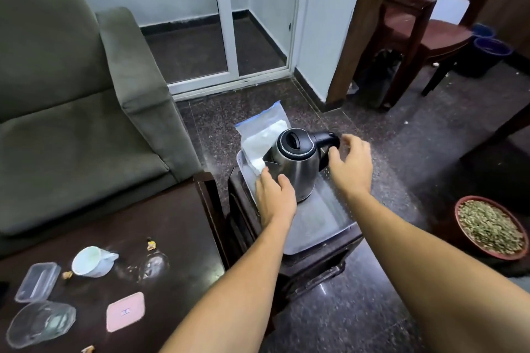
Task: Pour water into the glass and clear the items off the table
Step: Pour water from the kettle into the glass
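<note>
Speckled dark stone floor fills the middle of the frame, with a grey-green sofa (71, 89) at upper left and a low dark wooden bench (172, 223) at lower left. Just right of that bench stands a small dark stool (315, 261) bearing a shiny metal tray (321, 226).

On the tray sits the kettle (295, 163): a rounded brushed-steel body, black plastic lid, spout towards the left of the frame and black handle (327, 140) towards the right, so its long axis runs left to right across both hands. Behind it leans a clear zip bag (263, 135) of white powder.

The right hand (351, 163) is open, fingers curled just beside the handle and not closed on it; it looks the nearer one for lifting. The left hand (274, 195) lies open against the kettle's lower left side, beside the bag.

The clear glass (40, 324) lies well apart at lower left, on the bench, near a white cup (89, 261), a clear plastic box (35, 281) and a pink lid (125, 311).
</note>
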Demonstrator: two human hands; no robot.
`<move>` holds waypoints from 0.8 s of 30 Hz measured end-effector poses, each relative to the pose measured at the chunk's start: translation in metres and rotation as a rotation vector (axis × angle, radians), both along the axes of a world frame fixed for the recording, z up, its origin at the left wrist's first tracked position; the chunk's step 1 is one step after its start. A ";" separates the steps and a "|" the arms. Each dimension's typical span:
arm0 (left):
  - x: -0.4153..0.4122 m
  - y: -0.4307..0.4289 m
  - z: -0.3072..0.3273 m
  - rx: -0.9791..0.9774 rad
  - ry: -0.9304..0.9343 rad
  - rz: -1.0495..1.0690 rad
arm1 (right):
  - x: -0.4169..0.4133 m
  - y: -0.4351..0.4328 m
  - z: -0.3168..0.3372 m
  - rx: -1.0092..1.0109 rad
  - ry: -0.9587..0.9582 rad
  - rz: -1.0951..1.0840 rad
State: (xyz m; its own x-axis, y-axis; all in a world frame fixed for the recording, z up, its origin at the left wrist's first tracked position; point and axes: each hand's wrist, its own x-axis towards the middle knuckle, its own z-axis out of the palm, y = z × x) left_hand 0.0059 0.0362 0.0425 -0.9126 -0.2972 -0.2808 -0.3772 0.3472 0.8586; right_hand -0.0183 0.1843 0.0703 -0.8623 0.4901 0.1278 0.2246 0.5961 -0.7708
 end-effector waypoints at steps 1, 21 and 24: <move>-0.005 0.000 -0.006 -0.009 -0.009 0.030 | -0.009 0.004 -0.002 -0.001 0.000 -0.013; -0.043 0.008 -0.054 0.061 0.002 0.021 | -0.051 0.039 -0.027 0.056 -0.269 0.112; -0.044 0.010 -0.056 0.094 -0.013 0.028 | -0.053 0.045 -0.028 0.016 -0.302 0.140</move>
